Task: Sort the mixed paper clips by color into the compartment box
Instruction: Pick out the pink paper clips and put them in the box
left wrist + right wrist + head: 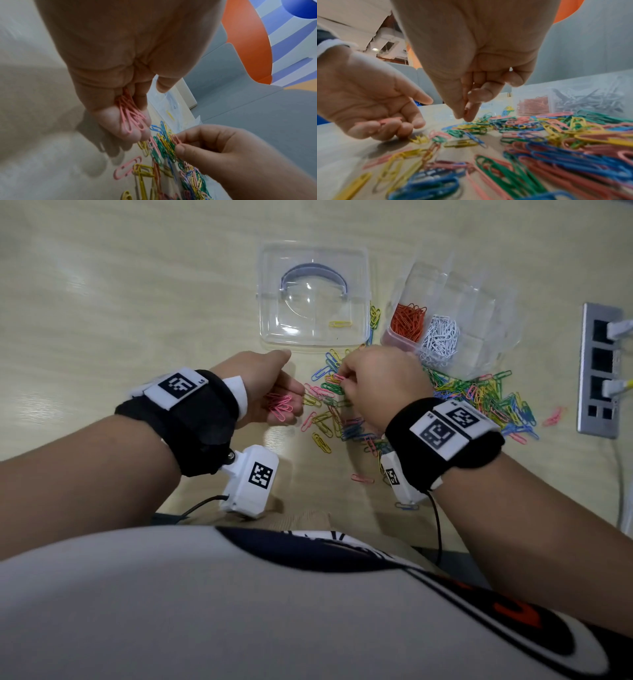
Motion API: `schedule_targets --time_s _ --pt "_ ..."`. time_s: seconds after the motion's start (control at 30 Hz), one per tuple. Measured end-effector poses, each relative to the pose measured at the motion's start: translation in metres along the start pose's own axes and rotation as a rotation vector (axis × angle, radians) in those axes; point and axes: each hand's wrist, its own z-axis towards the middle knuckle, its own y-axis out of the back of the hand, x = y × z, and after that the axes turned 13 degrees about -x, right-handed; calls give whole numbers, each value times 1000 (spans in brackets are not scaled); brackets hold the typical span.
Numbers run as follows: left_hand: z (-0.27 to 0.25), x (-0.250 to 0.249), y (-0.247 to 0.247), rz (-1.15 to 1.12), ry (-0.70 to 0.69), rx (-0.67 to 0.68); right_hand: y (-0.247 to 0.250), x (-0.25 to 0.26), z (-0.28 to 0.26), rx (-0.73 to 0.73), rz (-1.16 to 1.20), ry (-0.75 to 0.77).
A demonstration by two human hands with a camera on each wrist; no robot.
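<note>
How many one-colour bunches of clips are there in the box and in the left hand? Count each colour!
Orange bunch, in the compartment box: 1
White bunch, in the same box: 1
Pink bunch, in the left hand: 1
Total: 3

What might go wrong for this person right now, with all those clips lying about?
The left hand cups loose pink clips on barely curled fingers; tilting it would likely spill them back into the pile.

The right hand pinches a pink clip from a tangle, so neighbours of other colours may hook on and come along.

The box stands right against the pile; a sleeve or wrist may nudge it.
</note>
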Motion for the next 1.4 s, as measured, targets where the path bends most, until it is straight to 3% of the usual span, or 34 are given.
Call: schedule_targets --time_s 0.1,0.2,0.3,0.43,0.53,0.67,0.8,1.03,1.13,1.23,1.4 --pt "-1 -1 -4 -23 6 39 4 9 -5 -48 264 -79" --pt "-1 -2 -7 -30 -10 60 2 20 -8 -6 421 -32" --pt "0 -3 -6 -30 -1 45 -6 17 -4 -56 374 -39" --pt "0 -1 0 -14 -5 13 -19 17 -1 83 72 74" --pt "1 1 3 -3 -13 5 -16 21 5 45 -5 117" --pt "1 1 2 1 -20 8 -5 17 4 15 196 14" --pt "2 0 0 0 -19 27 -3 26 0 -11 369 20" --pt "-1 -1 -1 -26 0 18 -19 16 5 84 -28 69" --pt "0 -1 0 -6 2 24 -13 14 5 97 17 10" --pt "2 -1 -1 12 -2 24 -3 15 3 42 263 -97" --pt "5 0 -1 -9 -17 -14 -1 30 -6 47 419 -1"
